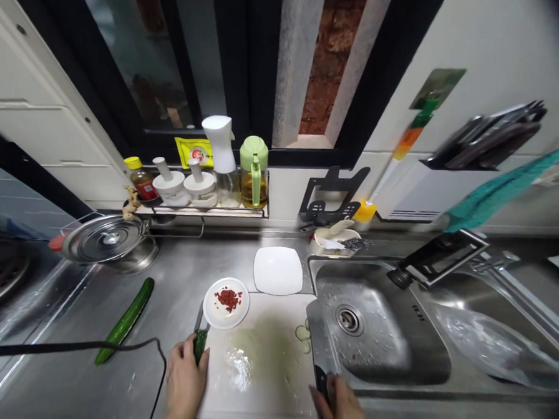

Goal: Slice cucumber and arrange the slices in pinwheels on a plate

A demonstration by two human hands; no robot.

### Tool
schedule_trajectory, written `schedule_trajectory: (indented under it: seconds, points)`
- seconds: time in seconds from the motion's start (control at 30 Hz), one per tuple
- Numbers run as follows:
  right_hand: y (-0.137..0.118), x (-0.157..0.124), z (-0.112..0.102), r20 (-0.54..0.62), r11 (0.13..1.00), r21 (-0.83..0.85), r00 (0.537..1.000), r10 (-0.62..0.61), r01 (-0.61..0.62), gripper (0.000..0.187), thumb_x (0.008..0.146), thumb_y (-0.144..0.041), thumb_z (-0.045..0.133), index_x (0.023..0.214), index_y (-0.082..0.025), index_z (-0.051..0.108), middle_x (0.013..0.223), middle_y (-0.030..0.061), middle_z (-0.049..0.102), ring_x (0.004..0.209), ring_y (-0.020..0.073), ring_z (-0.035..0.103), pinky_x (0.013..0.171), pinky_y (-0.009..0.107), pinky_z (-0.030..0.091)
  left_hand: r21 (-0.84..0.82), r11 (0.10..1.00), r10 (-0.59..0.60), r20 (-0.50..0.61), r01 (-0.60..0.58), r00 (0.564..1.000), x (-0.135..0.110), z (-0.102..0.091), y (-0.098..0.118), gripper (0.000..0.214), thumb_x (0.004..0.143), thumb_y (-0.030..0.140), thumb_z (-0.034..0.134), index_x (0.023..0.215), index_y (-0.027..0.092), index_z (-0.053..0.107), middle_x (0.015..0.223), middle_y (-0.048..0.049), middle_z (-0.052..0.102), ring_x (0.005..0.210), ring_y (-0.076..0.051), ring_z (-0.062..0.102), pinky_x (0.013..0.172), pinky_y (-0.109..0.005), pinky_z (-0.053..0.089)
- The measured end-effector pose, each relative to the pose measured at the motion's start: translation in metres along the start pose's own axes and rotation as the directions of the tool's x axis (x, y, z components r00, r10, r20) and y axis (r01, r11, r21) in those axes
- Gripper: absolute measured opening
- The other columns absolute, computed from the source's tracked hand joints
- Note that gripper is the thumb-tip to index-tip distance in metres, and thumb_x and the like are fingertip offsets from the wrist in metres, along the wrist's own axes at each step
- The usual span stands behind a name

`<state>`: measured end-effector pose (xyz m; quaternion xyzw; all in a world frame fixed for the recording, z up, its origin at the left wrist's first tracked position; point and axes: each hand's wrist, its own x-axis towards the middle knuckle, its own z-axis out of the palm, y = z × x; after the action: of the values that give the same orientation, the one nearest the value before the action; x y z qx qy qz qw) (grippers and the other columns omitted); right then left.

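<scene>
Beside the sink [390, 350], the cut-off right hand [344, 409] covers a knife handle [322, 378].

Pot lid [103, 239], square plate [278, 270], sink [385, 348], oil bottle [254, 173].

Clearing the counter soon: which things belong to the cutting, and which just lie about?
In use: left hand, short green cucumber piece, right hand, broad steel cleaver, white cutting board, pale cucumber slices.
Lying about: whole green cucumber, square white plate, round steel pot lid, green-capped oil bottle.
</scene>
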<state>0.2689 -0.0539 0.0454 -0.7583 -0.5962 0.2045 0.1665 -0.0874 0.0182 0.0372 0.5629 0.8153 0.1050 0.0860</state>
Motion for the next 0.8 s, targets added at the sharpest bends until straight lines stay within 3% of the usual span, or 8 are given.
schedule_trajectory:
  seconds: [0.1, 0.23, 0.33, 0.47, 0.6, 0.67, 0.8]
  points:
    - [-0.012, 0.013, 0.017, -0.009, 0.993, -0.087, 0.997, -0.081, 0.08, 0.027, 0.093, -0.032, 0.041, 0.111, -0.015, 0.051, 0.1, 0.0158, 0.066, 0.095, 0.0287, 0.066, 0.081, 0.039, 0.052, -0.095, 0.995, 0.016, -0.004, -0.017, 1.0, -0.001, 0.001, -0.004, 0.043, 0.091, 0.033, 0.043, 0.128, 0.014, 0.052, 0.111, -0.0142, 0.061, 0.101, -0.028, 0.062, 0.091, -0.042, 0.049]
    - [-0.015, 0.016, 0.021, -0.012, 0.99, -0.11, 0.996, -0.091, 0.089, 0.029, 0.091, -0.021, 0.033, 0.114, -0.011, 0.048, 0.098, 0.0179, 0.065, 0.092, 0.0275, 0.067, 0.082, 0.04, 0.051, -0.289, 0.955, 0.06, -0.008, -0.06, 0.998, -0.015, 0.002, 0.007, 0.04, 0.089, 0.033, 0.046, 0.124, 0.016, 0.054, 0.113, -0.0127, 0.066, 0.104, -0.026, 0.065, 0.091, -0.041, 0.052]
    - [-0.013, 0.015, 0.014, -0.025, 0.996, -0.091, 0.999, -0.02, 0.017, 0.03, 0.089, -0.022, 0.032, 0.113, -0.011, 0.047, 0.099, 0.0191, 0.064, 0.089, 0.0279, 0.067, 0.08, 0.04, 0.052, -0.46, 0.875, 0.196, 0.057, -0.148, 0.979, -0.035, 0.007, 0.035, 0.038, 0.087, 0.031, 0.05, 0.121, 0.017, 0.057, 0.115, -0.0113, 0.069, 0.104, -0.023, 0.067, 0.092, -0.038, 0.054]
    - [-0.008, 0.017, -0.001, -0.036, 0.989, -0.05, 0.99, 0.138, -0.139, 0.027, 0.088, -0.026, 0.031, 0.108, -0.014, 0.047, 0.1, 0.0199, 0.064, 0.085, 0.029, 0.068, 0.074, 0.04, 0.052, -0.595, 0.757, 0.406, 0.107, -0.269, 0.907, -0.061, 0.016, 0.085, 0.04, 0.086, 0.026, 0.051, 0.125, 0.02, 0.058, 0.117, -0.0108, 0.069, 0.108, -0.021, 0.066, 0.096, -0.036, 0.053]
    - [-0.002, 0.018, -0.014, -0.032, 0.995, 0.021, 0.994, 0.101, -0.101, 0.026, 0.086, -0.026, 0.033, 0.106, -0.017, 0.047, 0.095, 0.0165, 0.066, 0.089, 0.0277, 0.068, 0.076, 0.037, 0.052, -0.61, 0.726, 0.456, 0.078, -0.319, 0.887, -0.069, 0.023, 0.114, 0.039, 0.087, 0.024, 0.05, 0.124, 0.019, 0.06, 0.11, -0.0126, 0.07, 0.102, -0.022, 0.066, 0.091, -0.038, 0.055]
    - [-0.006, 0.018, -0.019, 0.021, 0.996, 0.077, 0.999, 0.049, -0.05, 0.027, 0.088, -0.029, 0.032, 0.107, -0.017, 0.049, 0.097, 0.0164, 0.068, 0.088, 0.0266, 0.069, 0.076, 0.035, 0.052, -0.592, 0.729, 0.459, 0.051, -0.343, 0.887, -0.067, 0.026, 0.118, 0.038, 0.088, 0.025, 0.049, 0.124, 0.019, 0.062, 0.106, -0.0128, 0.07, 0.098, -0.023, 0.066, 0.089, -0.039, 0.055]
    - [-0.03, 0.017, -0.022, 0.288, 0.991, 0.133, 0.957, -0.045, 0.007, 0.037, 0.095, -0.033, 0.028, 0.118, -0.018, 0.054, 0.107, 0.0147, 0.07, 0.095, 0.0231, 0.068, 0.081, 0.031, 0.05, -0.518, 0.76, 0.444, -0.027, -0.392, 0.895, -0.058, 0.031, 0.114, 0.035, 0.091, 0.028, 0.047, 0.121, 0.019, 0.064, 0.099, -0.0128, 0.067, 0.094, -0.023, 0.064, 0.085, -0.041, 0.055]
